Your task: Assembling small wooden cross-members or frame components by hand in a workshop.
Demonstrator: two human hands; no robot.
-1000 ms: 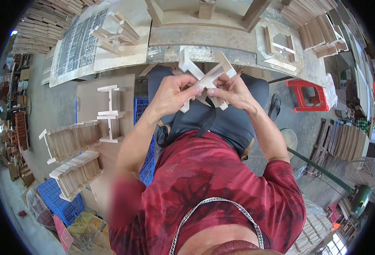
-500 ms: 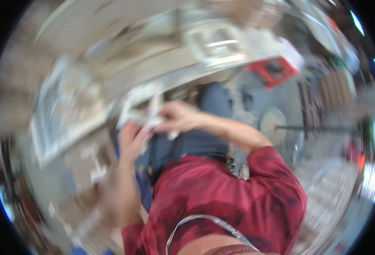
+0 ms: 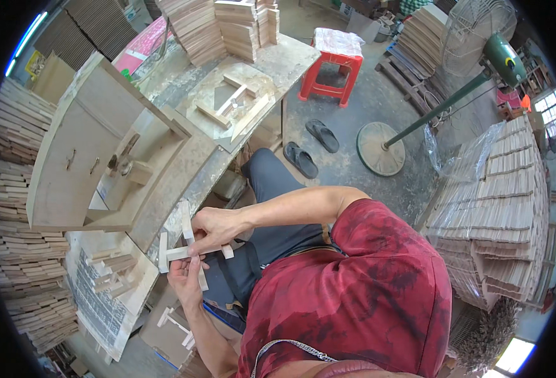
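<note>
Over my lap, beside the bench edge, I hold a small frame of joined pale wooden strips (image 3: 178, 253). My right hand (image 3: 214, 228) grips it from above, thumb and fingers closed about the strips. From below, my left hand (image 3: 186, 277) pinches the same frame near its middle, fingertips close to the right thumb. Strip ends stick out past both hands; the joints under the fingers are hidden. On a board on the bench lies a similar set of wooden strips (image 3: 231, 99).
Beyond my hands stands a large wooden panel fixture (image 3: 79, 142) on the bench. Short wood pieces (image 3: 114, 272) lie on a board at left. Stacked slats (image 3: 489, 208) rise at right, near a pedestal fan (image 3: 382, 148), a red stool (image 3: 331, 75) and black slippers (image 3: 301, 160).
The view has swung round and sharpened from a heavy blur. Both hands stay together on the pale wooden strips, and the bench now shows at a steeper slant.
</note>
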